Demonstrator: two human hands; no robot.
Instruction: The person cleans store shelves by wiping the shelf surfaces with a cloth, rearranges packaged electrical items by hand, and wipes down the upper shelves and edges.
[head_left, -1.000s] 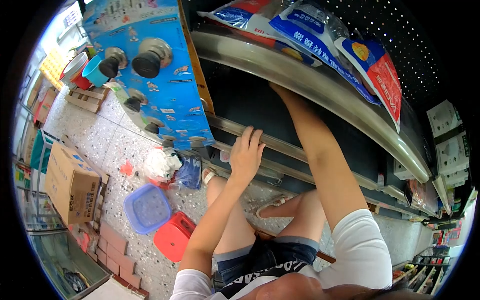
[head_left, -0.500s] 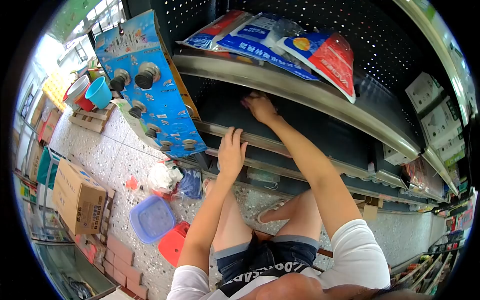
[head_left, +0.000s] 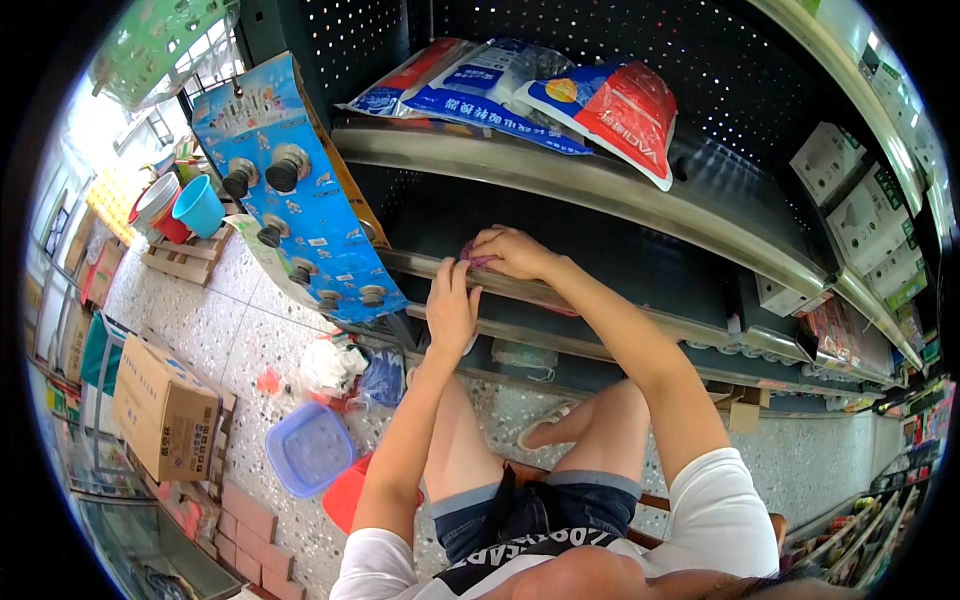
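Note:
My right hand (head_left: 512, 252) is closed on a purple cloth (head_left: 478, 256) at the front edge of the dark lower shelf (head_left: 610, 262). Just left of it, my left hand (head_left: 452, 305) rests on the metal shelf rail (head_left: 425, 266), its fingers apart and nothing seen in them. Blue, white and red plastic packages (head_left: 625, 115) lie on the shelf above. A blue display card (head_left: 290, 190) with round dark-and-silver knobs hangs left of my hands.
On the floor at the left are a purple basin (head_left: 310, 450), a red stool (head_left: 347, 495), a cardboard box (head_left: 165, 410) and bagged items (head_left: 335, 368). White boxes (head_left: 865, 225) stand at the right of the shelves.
My right hand has come from deep in the lower shelf forward to its front edge, beside my left hand, with the purple cloth. The view has tilted up, showing more of the upper shelf.

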